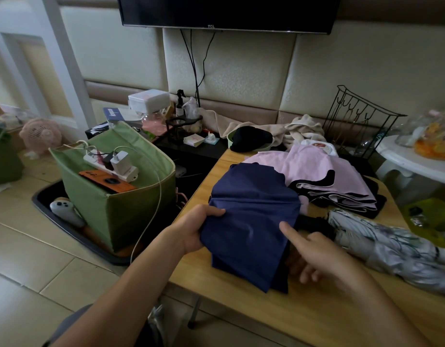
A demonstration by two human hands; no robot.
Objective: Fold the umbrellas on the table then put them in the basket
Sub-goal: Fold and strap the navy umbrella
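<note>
Navy umbrella on the table; my left hand grips its cloth edge; my right hand presses it with index finger straight.

The letters "TCL" stand in small pale type at the middle of the lower bezel of the wall-mounted television. White lettering on the blue card behind the basket is unreadable.

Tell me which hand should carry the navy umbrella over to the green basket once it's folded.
Left, most likely. The left hand already grips the navy umbrella at its left edge, and the green basket sits on that side beyond the table. The right hand only touches the fabric with an extended finger.
</note>
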